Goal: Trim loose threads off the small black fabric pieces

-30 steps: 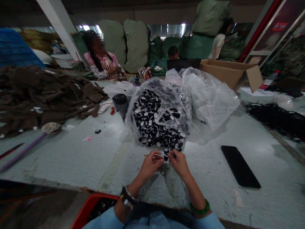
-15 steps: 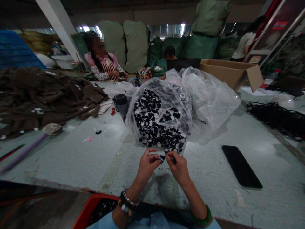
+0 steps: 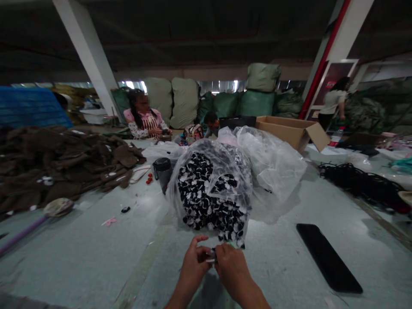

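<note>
1. Since the earlier frame, the right hand (image 3: 234, 268) has closed in against the left hand (image 3: 192, 266), its curled fingers now largely covering the small piece (image 3: 211, 255). The view has tilted upward, and the standing person (image 3: 333, 103) has moved farther right.
2. The small piece, dark with a pale part, is between the fingertips, just in front of the clear bag (image 3: 172, 193). The left hand is partly open, index finger raised, thumb and another finger pinching the piece. The right hand is folded nearly closed, fingertips on the piece; whether it grips anything more is hidden. A bit of green shows behind its knuckles.
3. This piece looks to be mid-handling, neither let go nor set down. What has been done to it cannot be told.
4. Most of the visible black-and-white pieces (image 3: 199, 193) are still in the bag, some at its near edge, so plenty seem left. No finished group can be made out.
5. Around them on the surface (image 3: 273, 266), a dark cup (image 3: 163, 171) stands beside the bag; a phone (image 3: 328, 257) lies to the right. Farther out are a brown fabric heap (image 3: 64, 159), black cords (image 3: 363, 182) and an open cardboard box (image 3: 283, 131).
</note>
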